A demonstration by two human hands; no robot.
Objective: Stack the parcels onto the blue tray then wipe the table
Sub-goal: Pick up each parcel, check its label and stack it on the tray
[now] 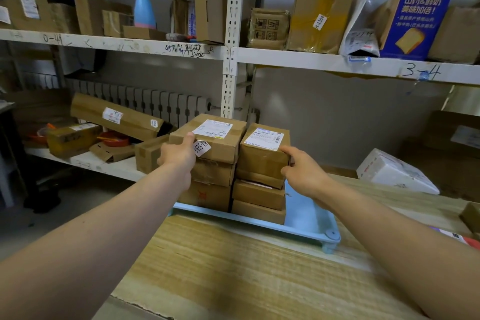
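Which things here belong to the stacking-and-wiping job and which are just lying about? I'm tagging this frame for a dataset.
Part of the job:
- left stack of parcels, held by left hand
- right stack of parcels, held by right hand
- blue tray
- table

Lying about:
- spray bottle
- blue bread box
- white foam box
- shelf cartons

The room is dim and evenly lit, with a cool cast. Below the upper shelf (pixel 161 45) everything sinks into soft shadow. Shelf lines bow toward the picture's edges, my forearms stretch wide, and the desk (pixel 233 267) nearest me smears slightly.
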